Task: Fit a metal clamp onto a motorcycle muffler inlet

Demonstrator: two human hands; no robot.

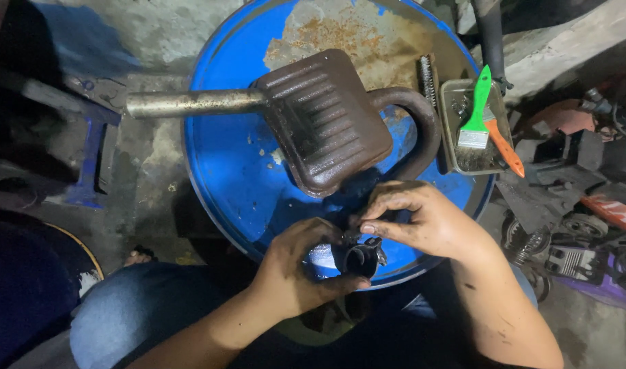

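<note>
I'm looking down at the blue drum (231, 171), its lid serving as the bench. My left hand (296, 270) is wrapped around a short black rubber sleeve (357, 260) at the near edge of the drum, open end facing up towards me. My right hand (422, 222) pinches at the sleeve's rim with thumb and forefinger, where a small metal clamp (376, 251) seems to sit; it is dark there, so I can't be sure of the part. I judge the step in hand is working that clamp on the sleeve; the next move calls for a firm hold from the left and fine fingertip work from the right.

Just beyond lies the brown ribbed muffler (323, 119), its straight pipe (193, 104) pointing left and a curved pipe (419, 126) looping right. At far right a shallow metal tray (451, 102) holds a green-handled brush (478, 109), an orange-handled tool (506, 147) and dark grime.
</note>
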